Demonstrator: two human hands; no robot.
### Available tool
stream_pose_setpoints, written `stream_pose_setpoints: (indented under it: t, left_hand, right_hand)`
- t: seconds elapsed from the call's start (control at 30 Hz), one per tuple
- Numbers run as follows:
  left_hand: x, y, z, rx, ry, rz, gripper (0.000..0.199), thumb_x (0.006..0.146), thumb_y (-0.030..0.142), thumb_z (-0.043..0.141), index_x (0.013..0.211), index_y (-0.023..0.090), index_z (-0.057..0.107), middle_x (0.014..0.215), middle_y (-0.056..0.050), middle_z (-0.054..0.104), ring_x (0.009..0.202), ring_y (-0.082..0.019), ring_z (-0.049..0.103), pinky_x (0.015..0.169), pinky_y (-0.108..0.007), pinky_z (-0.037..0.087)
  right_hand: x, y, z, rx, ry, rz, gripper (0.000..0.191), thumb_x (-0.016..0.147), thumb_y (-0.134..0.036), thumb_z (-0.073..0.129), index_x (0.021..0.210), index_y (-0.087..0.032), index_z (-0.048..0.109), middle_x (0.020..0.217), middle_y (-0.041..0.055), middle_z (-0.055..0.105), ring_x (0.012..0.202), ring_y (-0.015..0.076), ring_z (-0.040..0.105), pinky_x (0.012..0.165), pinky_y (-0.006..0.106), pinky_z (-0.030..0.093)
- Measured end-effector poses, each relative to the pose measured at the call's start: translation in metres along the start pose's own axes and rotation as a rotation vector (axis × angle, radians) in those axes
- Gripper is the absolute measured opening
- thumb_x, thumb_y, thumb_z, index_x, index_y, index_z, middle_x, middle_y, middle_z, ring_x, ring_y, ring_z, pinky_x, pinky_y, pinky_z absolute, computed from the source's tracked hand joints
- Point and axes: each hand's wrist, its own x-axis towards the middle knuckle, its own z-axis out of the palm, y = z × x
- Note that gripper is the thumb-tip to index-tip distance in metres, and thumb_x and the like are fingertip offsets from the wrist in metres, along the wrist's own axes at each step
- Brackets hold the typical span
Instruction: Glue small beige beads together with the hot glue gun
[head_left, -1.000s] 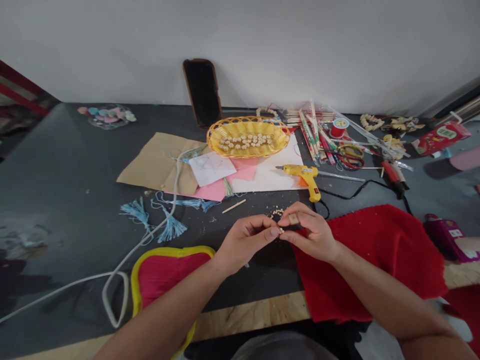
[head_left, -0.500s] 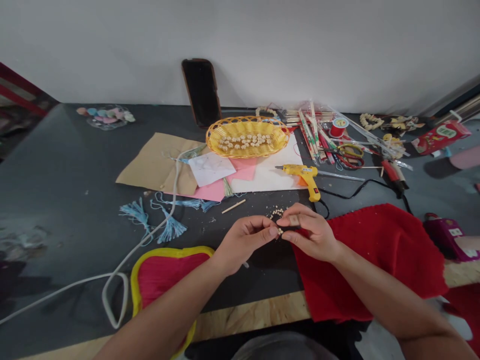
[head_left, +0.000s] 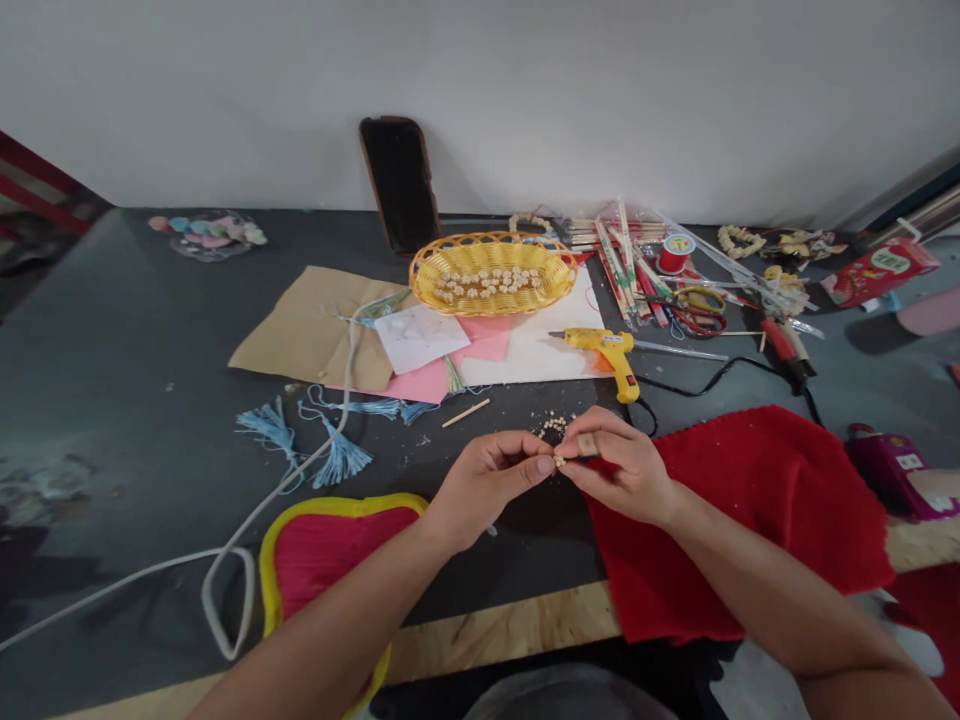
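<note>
My left hand [head_left: 495, 480] pinches a small cluster of pale beads [head_left: 559, 461] between thumb and forefinger. From the right, my right hand [head_left: 619, 465] meets it, thumb and fingertips closed at the same cluster. A tan band or patch shows on one finger of my right hand. Just beyond the fingertips, loose pale bits [head_left: 553, 425] lie on the dark table [head_left: 420, 450]. Farther back, a yellow woven basket [head_left: 491, 305] holds several small pale flower-like pieces. A yellow glue gun [head_left: 611, 350] lies behind my right hand.
Red cloth [head_left: 750, 510] lies under my right forearm. Blue tassels [head_left: 341, 458], a white cable [head_left: 244, 535] and a yellow-edged pink pad [head_left: 322, 550] are at left. A phone [head_left: 401, 185] leans on the wall. Scissors [head_left: 701, 312] and wrapped sticks are back right. Another person's hand [head_left: 934, 487] is far right.
My right fingers have closed in on the bead cluster, and the dark gap between them no longer shows. My left hand has barely moved.
</note>
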Motion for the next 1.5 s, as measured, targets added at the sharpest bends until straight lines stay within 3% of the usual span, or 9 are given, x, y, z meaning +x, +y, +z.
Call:
stream_pose_setpoints:
  t: [0.57, 1.03, 1.5]
  left_hand:
    - [-0.0008, -0.0002, -0.0007, 0.032, -0.015, 0.026, 0.024, 0.077, 0.036, 0.073, 0.072, 0.013, 0.068, 0.066, 0.002, 0.055, 0.064, -0.008, 0.043, 0.062, -0.02, 0.033]
    - [0.0003, -0.0024, -0.0031, 0.022, -0.049, 0.019, 0.022, 0.08, 0.035, 0.07, 0.073, 0.014, 0.069, 0.068, 0.002, 0.059, 0.064, -0.008, 0.046, 0.064, -0.02, 0.034]
    - [-0.0017, -0.0023, -0.0011, 0.135, -0.021, 0.06, 0.026, 0.079, 0.037, 0.07, 0.069, 0.013, 0.066, 0.067, 0.002, 0.055, 0.065, -0.009, 0.043, 0.062, -0.022, 0.032]
  right_hand:
    - [-0.0004, 0.0, 0.0012, -0.003, 0.003, -0.002, 0.015, 0.081, -0.013, 0.067, 0.096, -0.018, 0.066, 0.086, 0.0078, 0.066, 0.081, 0.0162, 0.066, 0.071, 0.03, 0.057]
    - [-0.0017, 0.0019, -0.0026, 0.135, -0.032, 0.034, 0.019, 0.082, -0.018, 0.071, 0.101, -0.017, 0.068, 0.09, 0.0088, 0.067, 0.085, 0.0156, 0.066, 0.077, 0.028, 0.057]
    - [0.0003, -0.0029, 0.0001, 0.068, -0.014, 0.017, 0.01, 0.082, -0.014, 0.068, 0.091, -0.018, 0.068, 0.083, 0.0067, 0.066, 0.078, 0.0152, 0.065, 0.07, 0.03, 0.056]
